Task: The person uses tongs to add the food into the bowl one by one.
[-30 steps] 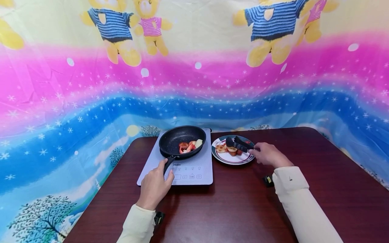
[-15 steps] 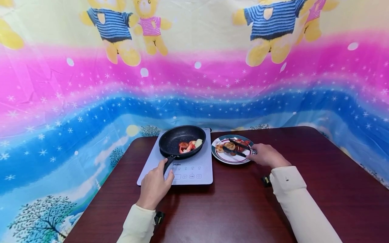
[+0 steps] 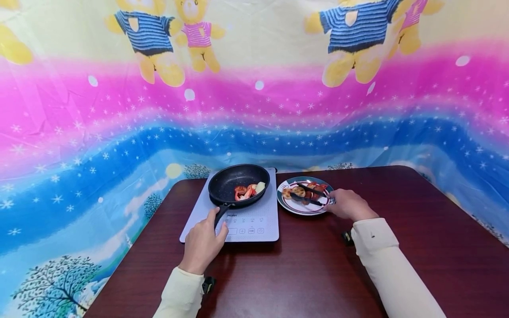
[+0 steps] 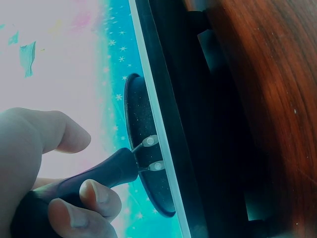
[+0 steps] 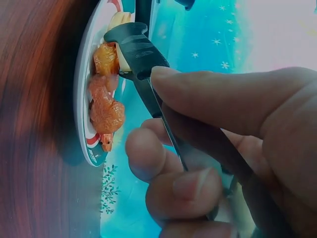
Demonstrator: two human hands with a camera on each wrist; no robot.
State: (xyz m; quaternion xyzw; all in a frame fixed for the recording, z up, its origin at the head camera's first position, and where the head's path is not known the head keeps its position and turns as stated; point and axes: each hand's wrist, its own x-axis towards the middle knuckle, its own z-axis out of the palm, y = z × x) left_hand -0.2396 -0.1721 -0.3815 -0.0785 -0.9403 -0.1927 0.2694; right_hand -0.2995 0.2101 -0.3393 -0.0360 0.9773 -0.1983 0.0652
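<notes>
My left hand (image 3: 203, 243) grips the handle (image 4: 106, 171) of a black frying pan (image 3: 224, 180), thumb lifted along one side in the left wrist view. Inside the pan lie a tomato slice (image 3: 240, 190), red-and-white pieces and a pale chunk (image 3: 260, 187). Between thumb and fingers, my right hand (image 3: 351, 205) holds black-tipped tongs (image 5: 143, 54), their arms spread low over a plate (image 3: 291, 205). A round tan slice with holes (image 3: 299, 191) shows between the tong tips. Browned, meat-like pieces (image 5: 106, 106) and something orange-red lie beside it on the plate.
Under the pan is a flat white induction cooker (image 3: 248, 237) with a touch panel, close to the plate's left side. Both stand toward the back of a dark red wooden table (image 3: 298, 274). A printed cloth (image 3: 254, 106) hangs directly behind the table's far edge.
The tongs, earlier with tips close together over the food, have turned and spread apart around the round slice. My right hand moved slightly left. The left hand and pan have stayed still.
</notes>
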